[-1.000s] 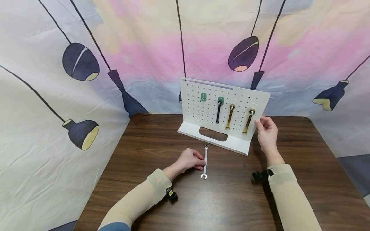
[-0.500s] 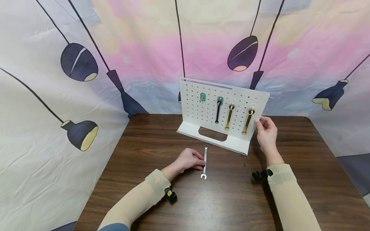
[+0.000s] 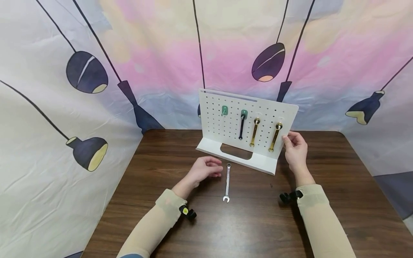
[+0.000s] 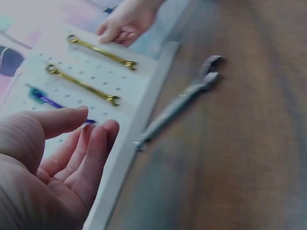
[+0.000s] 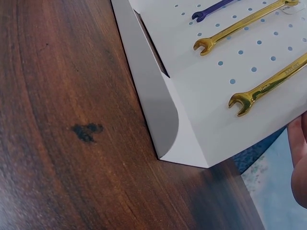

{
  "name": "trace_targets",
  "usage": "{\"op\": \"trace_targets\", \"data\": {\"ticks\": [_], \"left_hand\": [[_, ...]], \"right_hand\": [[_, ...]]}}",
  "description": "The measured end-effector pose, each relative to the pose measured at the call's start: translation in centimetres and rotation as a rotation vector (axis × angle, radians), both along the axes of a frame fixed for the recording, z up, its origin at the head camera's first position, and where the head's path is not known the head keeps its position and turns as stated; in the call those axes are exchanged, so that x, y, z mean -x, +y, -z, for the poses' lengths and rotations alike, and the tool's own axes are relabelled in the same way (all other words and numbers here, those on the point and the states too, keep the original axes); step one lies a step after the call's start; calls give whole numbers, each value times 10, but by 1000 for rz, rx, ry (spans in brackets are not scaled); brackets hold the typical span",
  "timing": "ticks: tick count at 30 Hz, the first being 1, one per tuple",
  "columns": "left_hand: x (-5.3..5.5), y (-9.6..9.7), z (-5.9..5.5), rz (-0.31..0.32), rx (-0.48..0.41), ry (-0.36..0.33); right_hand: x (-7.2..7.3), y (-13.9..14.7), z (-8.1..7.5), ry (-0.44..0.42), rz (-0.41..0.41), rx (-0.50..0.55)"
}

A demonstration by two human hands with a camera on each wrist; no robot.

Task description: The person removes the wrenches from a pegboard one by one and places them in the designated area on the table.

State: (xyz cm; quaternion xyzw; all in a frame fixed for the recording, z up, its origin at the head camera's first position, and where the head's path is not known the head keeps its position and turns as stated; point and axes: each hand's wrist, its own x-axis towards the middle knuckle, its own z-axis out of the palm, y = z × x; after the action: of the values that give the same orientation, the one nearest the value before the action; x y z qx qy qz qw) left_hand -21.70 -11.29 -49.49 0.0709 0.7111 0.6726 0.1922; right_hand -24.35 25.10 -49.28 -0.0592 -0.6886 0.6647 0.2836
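Note:
A silver combination wrench (image 3: 227,183) lies on the table in front of the white pegboard (image 3: 213,125). My left hand (image 3: 204,169) hovers just left of its ring end, apart from it; in the left wrist view the thumb and loosely bent fingers hold nothing. With thumb and fingers, my right hand (image 3: 295,149) pinches the pegboard's right edge. On the board hang a dark purple wrench (image 3: 241,128), a gold wrench (image 3: 254,133) and another gold wrench (image 3: 275,138) at the right. A green hook (image 3: 224,110) at the left bears nothing.
The pegboard stands angled on its white base (image 3: 209,144) near the back of the brown wooden table (image 3: 251,222). Behind it hangs a cloth backdrop (image 3: 155,61) with painted lamps. A small dark mark (image 5: 87,132) shows on the tabletop.
My left hand has let go of the silver wrench and moved up and slightly left, away from it. The right hand keeps its hold on the pegboard. The head view has shifted slightly.

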Motion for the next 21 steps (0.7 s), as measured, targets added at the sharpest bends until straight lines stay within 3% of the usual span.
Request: {"op": "trace_targets", "data": {"ticks": [8,12,21], "left_hand": [[14,9,-11,-105,-120,92],[19,19,-9,-122,-179,157],[37,44,-6,-204,-190,230]], "right_hand": [[2,-1,1,-11,-21,16],[0,0,0,-12,-8,13],[1,0,3,19,3,17]]}}
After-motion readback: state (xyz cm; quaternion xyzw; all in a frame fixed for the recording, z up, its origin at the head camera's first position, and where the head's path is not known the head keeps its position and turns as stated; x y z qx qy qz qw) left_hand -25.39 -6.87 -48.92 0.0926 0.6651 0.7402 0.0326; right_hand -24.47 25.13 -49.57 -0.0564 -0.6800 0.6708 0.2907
